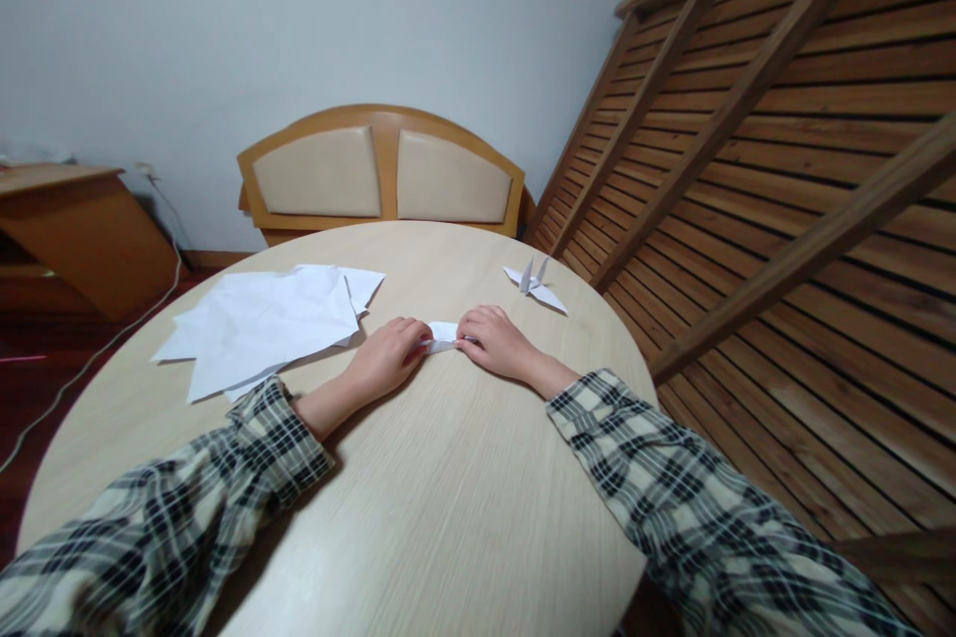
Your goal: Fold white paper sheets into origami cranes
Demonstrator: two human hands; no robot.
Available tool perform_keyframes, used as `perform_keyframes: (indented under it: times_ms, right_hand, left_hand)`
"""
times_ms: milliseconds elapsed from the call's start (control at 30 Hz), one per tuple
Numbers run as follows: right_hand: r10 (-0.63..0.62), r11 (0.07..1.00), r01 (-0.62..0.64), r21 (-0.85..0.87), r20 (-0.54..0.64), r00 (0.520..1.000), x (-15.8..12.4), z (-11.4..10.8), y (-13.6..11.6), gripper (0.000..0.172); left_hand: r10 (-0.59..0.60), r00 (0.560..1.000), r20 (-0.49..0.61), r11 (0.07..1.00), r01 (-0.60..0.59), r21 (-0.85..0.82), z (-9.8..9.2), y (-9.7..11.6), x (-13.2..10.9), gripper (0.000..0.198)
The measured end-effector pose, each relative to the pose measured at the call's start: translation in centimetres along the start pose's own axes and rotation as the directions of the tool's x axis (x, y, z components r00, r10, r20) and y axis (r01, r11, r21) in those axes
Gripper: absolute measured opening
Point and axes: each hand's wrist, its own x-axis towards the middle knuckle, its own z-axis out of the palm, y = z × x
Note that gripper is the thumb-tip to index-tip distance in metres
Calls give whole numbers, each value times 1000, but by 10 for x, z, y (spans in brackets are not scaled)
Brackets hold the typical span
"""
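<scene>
A small piece of folded white paper lies in the middle of the round table. My left hand pinches its left end between thumb and fingers. At the opposite end, my right hand grips the paper the same way, with knuckles up. Fingers cover both ends, so only the middle strip of the paper shows. A finished white paper crane stands beyond my right hand, wings spread, touched by neither hand.
Several loose white sheets overlap on the table's left side. Behind the table stands a wooden headboard with cream panels. A slatted wooden frame leans along the right. A desk and a white cable are at left.
</scene>
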Motion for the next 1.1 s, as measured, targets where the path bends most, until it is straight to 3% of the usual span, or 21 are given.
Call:
perform_keyframes:
  times_ms: [433, 833, 1100]
  right_hand:
    - [135, 991, -134, -12, 32, 990, 1, -1, -2, 16]
    - [134, 989, -136, 50, 36, 990, 0, -1, 0, 7]
    - [128, 990, -130, 58, 27, 991, -1, 3, 1, 21]
  left_hand:
    - [51, 999, 3, 999, -51, -1, 0, 0, 1, 21]
    - [43, 999, 21, 998, -42, -48, 0, -3, 1, 21]
    - [35, 999, 28, 998, -33, -49, -1, -1, 1, 21]
